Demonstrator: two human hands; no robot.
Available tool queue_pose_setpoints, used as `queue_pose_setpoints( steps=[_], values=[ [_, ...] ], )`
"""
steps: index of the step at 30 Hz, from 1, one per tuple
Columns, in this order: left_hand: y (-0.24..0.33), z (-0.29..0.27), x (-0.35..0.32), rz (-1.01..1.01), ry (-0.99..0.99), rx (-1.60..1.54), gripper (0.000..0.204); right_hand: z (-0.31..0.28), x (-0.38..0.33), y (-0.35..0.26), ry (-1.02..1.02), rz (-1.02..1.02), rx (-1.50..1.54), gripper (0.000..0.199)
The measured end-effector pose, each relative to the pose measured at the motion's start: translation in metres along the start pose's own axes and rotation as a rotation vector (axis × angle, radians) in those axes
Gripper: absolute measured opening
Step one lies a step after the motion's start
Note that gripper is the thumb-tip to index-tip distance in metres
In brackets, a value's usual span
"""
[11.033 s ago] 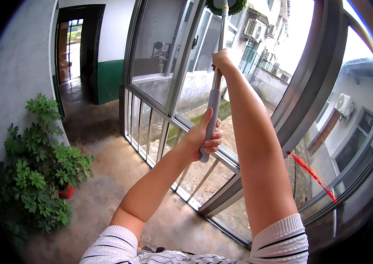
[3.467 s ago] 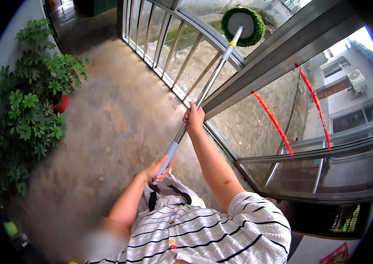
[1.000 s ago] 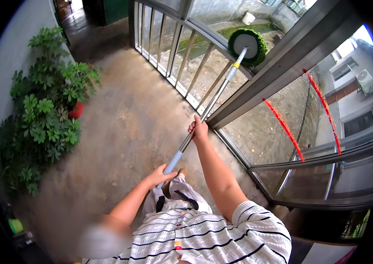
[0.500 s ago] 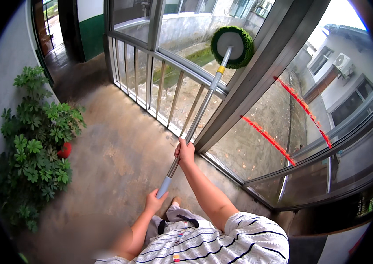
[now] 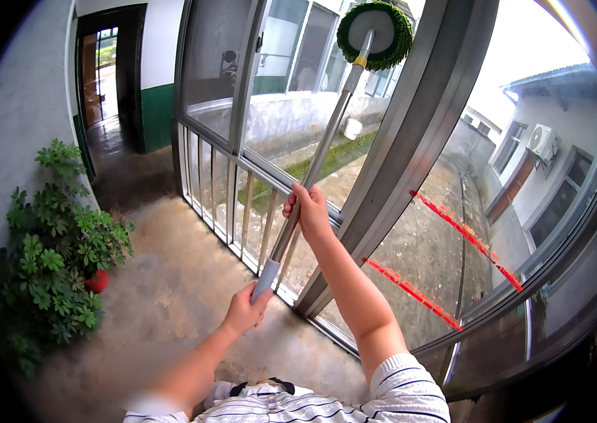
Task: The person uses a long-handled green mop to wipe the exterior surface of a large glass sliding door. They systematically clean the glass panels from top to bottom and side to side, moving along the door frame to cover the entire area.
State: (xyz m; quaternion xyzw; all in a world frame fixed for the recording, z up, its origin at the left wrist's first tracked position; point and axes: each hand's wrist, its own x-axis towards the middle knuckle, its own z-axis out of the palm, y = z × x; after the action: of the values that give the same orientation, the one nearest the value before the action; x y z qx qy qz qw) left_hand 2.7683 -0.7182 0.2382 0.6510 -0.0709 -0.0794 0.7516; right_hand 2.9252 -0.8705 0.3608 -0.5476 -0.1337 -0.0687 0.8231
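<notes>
I hold a long-handled mop (image 5: 330,132) tilted up and away from me, its metal pole running to the upper part of the window. At the far end sits a round head with a grey disc and a shaggy green rim; it lies over the glass pane (image 5: 284,120) beside the thick metal post (image 5: 411,134). My left hand (image 5: 247,310) is wrapped round the pale grey grip at the lower end. Higher up, my right hand (image 5: 308,209) grips the metal pole. Whether the mop head presses on the glass I cannot tell.
Metal railing bars (image 5: 231,204) run along the lower window. To the right stands a large glass panel with red tape strips (image 5: 468,233). A leafy potted plant (image 5: 59,261) is on the left, by the wall. An open doorway (image 5: 112,92) lies at the far left.
Both hands have risen with the mop, and its head now reaches higher up the window. My view has tilted upward, showing more of the doorway and the yard.
</notes>
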Motion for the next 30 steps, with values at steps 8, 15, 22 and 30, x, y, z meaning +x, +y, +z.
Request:
queue_pose_setpoints(
  steps=[8, 15, 22, 30],
  values=[
    [0.109, -0.004, 0.065, 0.139, 0.009, 0.010, 0.030, 0.050, 0.101, -0.080, -0.036, -0.133, -0.037, 0.021],
    [0.207, -0.041, 0.127, 0.244, -0.070, 0.072, 0.036, 0.104, 0.189, -0.151, 0.038, -0.244, -0.065, 0.018],
    [0.266, -0.117, 0.199, 0.372, -0.332, 0.082, 0.032, 0.163, 0.254, -0.183, 0.140, -0.309, -0.071, 0.018],
    [0.253, -0.168, 0.258, 0.212, -0.427, -0.223, 0.026, 0.193, 0.320, -0.146, 0.252, -0.269, -0.212, 0.023]
  ],
)
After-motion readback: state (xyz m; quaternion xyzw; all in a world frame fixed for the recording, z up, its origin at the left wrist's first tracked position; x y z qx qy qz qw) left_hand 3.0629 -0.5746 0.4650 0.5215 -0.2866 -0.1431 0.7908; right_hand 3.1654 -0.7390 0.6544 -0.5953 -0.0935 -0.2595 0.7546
